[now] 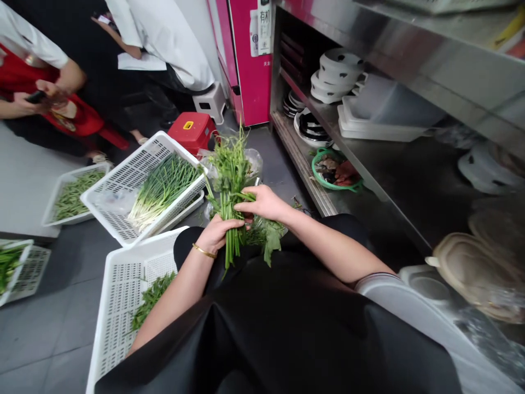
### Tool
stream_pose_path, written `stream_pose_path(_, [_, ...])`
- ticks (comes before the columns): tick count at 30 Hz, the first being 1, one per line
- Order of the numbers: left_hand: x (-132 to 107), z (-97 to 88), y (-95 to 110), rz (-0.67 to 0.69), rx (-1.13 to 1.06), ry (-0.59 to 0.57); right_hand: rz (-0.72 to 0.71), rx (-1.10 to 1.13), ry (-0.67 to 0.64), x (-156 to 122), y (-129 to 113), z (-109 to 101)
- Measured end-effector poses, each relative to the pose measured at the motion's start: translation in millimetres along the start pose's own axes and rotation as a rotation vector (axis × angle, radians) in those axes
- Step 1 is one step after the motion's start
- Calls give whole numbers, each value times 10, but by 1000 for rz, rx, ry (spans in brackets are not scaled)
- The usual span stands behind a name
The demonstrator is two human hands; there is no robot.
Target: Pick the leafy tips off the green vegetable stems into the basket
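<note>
A steel shelf unit fills the space to the right of the bunch of greens, stacked with plates and trays. A pink cabinet stands beyond the bunch, against the far wall. Just left of the bunch, a white basket sits tilted on the floor with green onions lying in it. Nearer the person and below the bunch, a second white basket holds a small heap of leaves. A red stool stands past the bunch. Other people stand far to its left, one holding a phone.

The bunch of greens is held upright over the person's black apron. The left hand wraps around the stems low down, fingers closed about them. The right hand sits just above, fingers pinching one stem near the middle of the bunch.
</note>
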State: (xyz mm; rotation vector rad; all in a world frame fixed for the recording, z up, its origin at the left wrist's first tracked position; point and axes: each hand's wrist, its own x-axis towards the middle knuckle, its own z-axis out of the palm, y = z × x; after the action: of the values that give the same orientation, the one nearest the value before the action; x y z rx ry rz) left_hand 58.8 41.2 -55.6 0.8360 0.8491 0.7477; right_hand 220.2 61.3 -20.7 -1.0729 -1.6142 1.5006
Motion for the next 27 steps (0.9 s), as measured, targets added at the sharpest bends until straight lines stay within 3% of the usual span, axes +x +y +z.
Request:
stream_pose_path(4, [-26,7,44,-7,-47,9,-104,-119,176,-62,-29,-195])
stream_pose_path(7, [-55,24,-10,18,-83,89,-89,-119,303,-150,41,-243])
stream_pose_path(12, [-88,55,-117,36,-111,173,-51,-110,382,-277,226,-146])
stream_pose_path(15, [-131,66,-107,32,-81,198,-48,-172,322,-341,256,-182])
stream_pose_path(19, [-210,51,-52,38,-50,206,-177,-436,277,-562,140,-404])
stream_pose_path(23, [-264,30,-38,39,-57,175,-400,-828,428,-778,-20,-620])
stream_pose_path(27, [-292,30,-46,26,-35,184,-435,-1200,412,-770,-97,-667])
